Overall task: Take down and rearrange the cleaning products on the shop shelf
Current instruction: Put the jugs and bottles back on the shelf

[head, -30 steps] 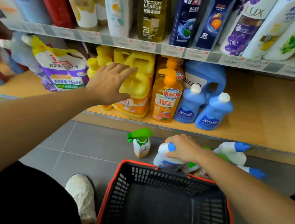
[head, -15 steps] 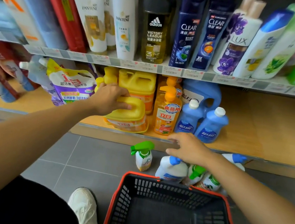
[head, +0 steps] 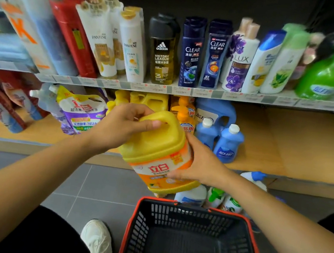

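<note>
Shampoo bottles [head: 214, 54] stand in a row along the upper shelf [head: 168, 88], with a green bottle [head: 324, 76] near its right end. On the lower shelf [head: 291, 148], more yellow jugs [head: 150, 100] sit at the back. An orange pump bottle [head: 185, 118] stands just to their right, and then a big blue jug [head: 215, 112] with two small blue bottles [head: 228, 144] in front of it. A purple and white refill pouch [head: 81, 111] leans toward the shelf's left side, among red packs that are too blurred to read. The right half of this shelf is bare wood.

On the grey floor [head: 40, 182] below the shelf's front edge stand several spray bottles [head: 216, 197]. They are partly hidden behind the held jug and the right arm. A black basket with a red rim [head: 192, 207] sits just in front of them, and a white shoe [head: 98, 243] is to its left.

The yellow jug [head: 158, 145] is off the shelf, held in the air in front of the shelf's front edge and above the basket's far rim. It is tilted, with its base toward the basket. It blocks part of the pump bottle and the sprays.

The left hand [head: 121, 127] comes in from the left and grips the jug's top handle, fingers curled round it and thumb lying over the top. The right hand [head: 202, 163] cups the jug's right side at the label. Its thumb lies across the front and its fingers wrap behind, out of sight.
</note>
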Demonstrator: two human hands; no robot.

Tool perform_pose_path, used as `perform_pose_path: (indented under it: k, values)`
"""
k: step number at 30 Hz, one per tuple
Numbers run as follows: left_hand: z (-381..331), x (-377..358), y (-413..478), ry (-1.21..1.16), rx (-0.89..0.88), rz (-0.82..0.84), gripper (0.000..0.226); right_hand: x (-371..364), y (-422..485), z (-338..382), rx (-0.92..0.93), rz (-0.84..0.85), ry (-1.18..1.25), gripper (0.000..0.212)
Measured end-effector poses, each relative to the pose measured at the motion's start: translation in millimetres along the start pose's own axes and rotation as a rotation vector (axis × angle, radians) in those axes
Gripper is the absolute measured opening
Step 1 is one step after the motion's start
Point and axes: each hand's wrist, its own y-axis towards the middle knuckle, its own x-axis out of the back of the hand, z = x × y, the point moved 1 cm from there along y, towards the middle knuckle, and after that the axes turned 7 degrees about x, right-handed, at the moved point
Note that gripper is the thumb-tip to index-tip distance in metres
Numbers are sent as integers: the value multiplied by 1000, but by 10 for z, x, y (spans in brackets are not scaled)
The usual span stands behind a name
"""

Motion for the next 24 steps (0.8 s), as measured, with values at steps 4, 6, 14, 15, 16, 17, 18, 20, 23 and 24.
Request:
perform_pose_path:
  k: [4, 6, 14, 15, 16, 17, 18, 20, 23, 24]
  values:
    - [-78, -90, -61, -75, -100, -118, 26, 171, -172, 39, -25, -70, 113, 84]
    - [-55, -85, -32, -44, -148, -195, 22, 249, -287, 18, -57, -127, 169, 75]
    - [79, -342, 15, -202, -38, -85, 34, 549, -670, -70, -162, -262, 364, 80]
    - [56, -384, 35, -223, -33, -68, 37, 559, -717, -69, -167, -273, 380, 77]
    - [42, -424, 50, -236, -28, -42, 38, 566, -761, -68, -169, -283, 390, 74]
    - [34, -470, 63, -248, -24, -16, 38, 568, -801, -65, -169, -293, 398, 70]
    - [29, -511, 73, -260, -22, -2, 37, 576, -833, -57, -168, -303, 404, 68]
    - [5, -581, 94, -278, -24, 1, 38, 608, -886, -40, -164, -320, 422, 67]
    - [-80, -673, 122, -387, -34, 43, 41, 692, -934, -22, -181, -311, 534, 66]
    - [-121, -696, 126, -426, -37, 71, 42, 717, -942, -13, -190, -296, 589, 66]
